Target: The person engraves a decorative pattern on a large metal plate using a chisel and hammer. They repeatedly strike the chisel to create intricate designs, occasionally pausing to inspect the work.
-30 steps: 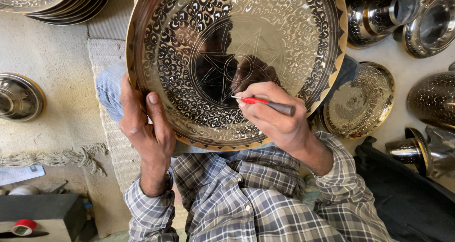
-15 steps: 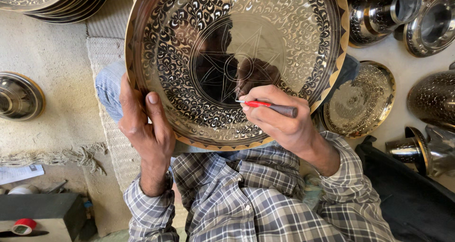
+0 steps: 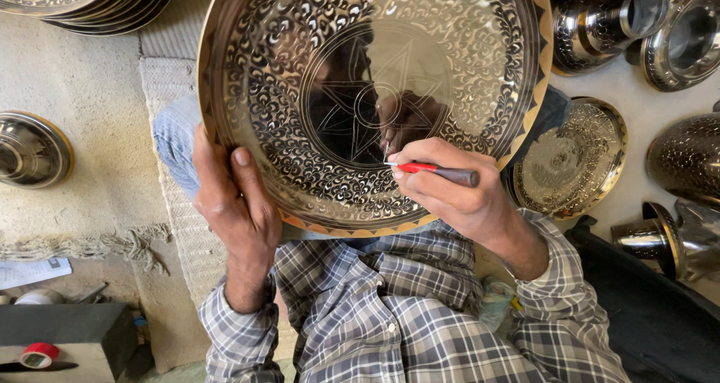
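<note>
A large engraved brass tray (image 3: 480,46) with a scrolled border and a star pattern at its shiny centre rests tilted on my lap. My left hand (image 3: 229,203) grips its lower left rim, thumb lying on the patterned face. My right hand (image 3: 450,188) is shut on a red and dark engraving tool (image 3: 439,172), held like a pen. The tool's tip touches the tray just below the star centre. My hand's reflection shows in the polished middle.
A stack of metal plates (image 3: 82,1) lies at top left and a round metal lid (image 3: 30,151) at left. Metal bowls and vessels (image 3: 645,23) and a smaller engraved plate (image 3: 570,158) crowd the right. A red tape roll (image 3: 39,353) sits on a dark box at bottom left.
My right hand has shifted slightly downward and to the right with the tool. The left hand keeps its grip on the rim.
</note>
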`<act>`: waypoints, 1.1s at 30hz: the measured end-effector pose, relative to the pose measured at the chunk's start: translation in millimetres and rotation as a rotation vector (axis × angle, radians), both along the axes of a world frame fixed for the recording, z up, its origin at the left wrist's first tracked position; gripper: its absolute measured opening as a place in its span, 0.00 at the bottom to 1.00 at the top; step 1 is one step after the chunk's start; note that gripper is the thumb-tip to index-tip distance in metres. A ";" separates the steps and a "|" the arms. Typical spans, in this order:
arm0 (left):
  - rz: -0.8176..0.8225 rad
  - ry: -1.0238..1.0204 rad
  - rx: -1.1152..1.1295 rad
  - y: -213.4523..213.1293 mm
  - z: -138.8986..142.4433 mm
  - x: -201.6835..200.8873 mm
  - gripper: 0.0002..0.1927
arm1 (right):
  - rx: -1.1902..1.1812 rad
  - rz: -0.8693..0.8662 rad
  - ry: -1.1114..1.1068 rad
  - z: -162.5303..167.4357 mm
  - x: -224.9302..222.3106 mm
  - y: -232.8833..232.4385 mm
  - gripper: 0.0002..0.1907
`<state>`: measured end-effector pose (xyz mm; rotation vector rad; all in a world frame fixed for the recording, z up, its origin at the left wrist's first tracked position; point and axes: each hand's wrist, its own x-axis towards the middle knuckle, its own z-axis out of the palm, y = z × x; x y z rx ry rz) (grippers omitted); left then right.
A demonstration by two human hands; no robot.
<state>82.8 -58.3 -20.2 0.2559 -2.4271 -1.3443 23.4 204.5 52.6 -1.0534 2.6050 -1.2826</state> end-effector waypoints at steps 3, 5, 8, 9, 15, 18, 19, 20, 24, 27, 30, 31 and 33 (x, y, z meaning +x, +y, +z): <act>0.059 -0.032 -0.024 4.7 -5.2 15.6 0.17 | -0.087 -0.082 -0.016 2.1 6.5 0.5 0.08; 0.031 -0.099 -0.056 9.1 -3.2 34.2 0.13 | -0.117 -0.189 0.038 2.6 14.2 -0.8 0.09; -0.039 -0.230 -0.233 9.3 5.9 54.8 0.13 | -0.099 -0.316 0.085 -0.2 27.3 -6.8 0.11; -0.066 -0.277 -0.313 5.3 8.7 55.6 0.18 | -0.102 -0.332 0.103 -1.9 31.0 -9.4 0.11; 0.015 -0.031 -0.269 -46.5 1.6 14.1 0.20 | -0.127 -0.363 0.152 -9.8 44.2 -24.3 0.09; -0.020 -0.014 -0.217 -52.2 -16.5 -2.7 0.20 | -0.130 -0.372 0.174 -11.1 44.8 -25.5 0.09; -0.032 -0.019 -0.173 -48.2 -21.2 -4.7 0.20 | -0.123 -0.378 0.184 -11.4 44.4 -24.9 0.09; -0.044 -0.024 -0.128 -43.7 -23.3 -4.9 0.21 | -0.114 -0.384 0.193 -11.8 44.1 -23.9 0.10; -0.021 -0.089 -0.041 -16.0 -7.3 11.5 0.20 | -0.087 -0.408 0.217 -14.4 43.0 -20.4 0.10; -0.117 -0.161 -0.142 -1.3 17.1 37.4 0.16 | -0.068 -0.423 0.237 -16.8 42.5 -19.7 0.10; -0.134 -0.047 -0.203 -10.0 23.9 51.8 0.11 | -0.082 -0.442 0.224 -18.0 42.6 -19.7 0.10; -0.064 0.035 -0.096 -18.1 20.1 51.0 0.07 | -0.071 -0.461 0.228 -18.1 42.7 -19.7 0.10; 0.060 0.186 0.087 -33.3 10.9 49.9 0.03 | -0.059 -0.493 0.239 -18.4 42.8 -19.6 0.10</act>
